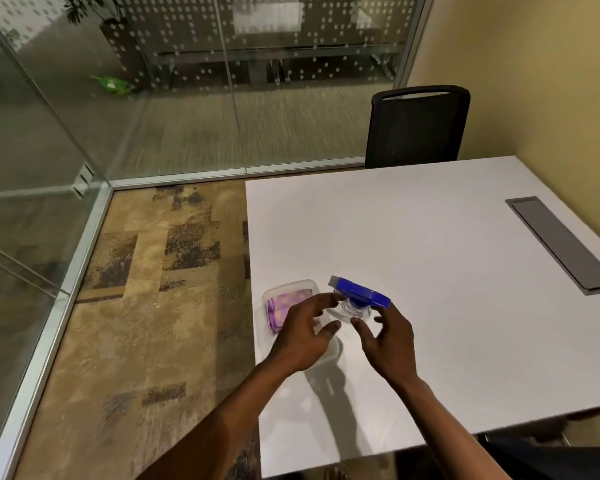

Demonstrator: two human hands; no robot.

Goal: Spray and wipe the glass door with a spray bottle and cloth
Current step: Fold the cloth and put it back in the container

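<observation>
A white bench (447,271) fills the right half of the view, with a grey cable hatch (561,244) set flush into its far right part. Near the bench's left front edge stands a clear spray bottle (355,303) with a blue trigger head, seen almost from above, its grey nozzle pointing left and away. Just to its left sits a clear plastic container (291,306) holding a folded purple cloth (284,308); the container and the bottle stand close together, though whether they touch is hard to tell.

Both bare hands reach in over the bench corner. The left hand (305,334) hovers above the near part of the container, fingers spread and loosely curled, gripping nothing; its fingertips lie close to the bottle's neck. The right hand (390,344) is on the near right side of the bottle, also open with fingers spread and curved toward it, and has hold of nothing that can be seen. The bottle stands between the two hands.

Beyond the bench, a black office chair (418,128) is pushed against its far edge, beside a yellow wall (534,81). Glass panels (187,98) in metal frames with a dotted frosting run along the left and far sides of the room. Patterned brown carpet (146,306) covers the floor to the left of the bench.
</observation>
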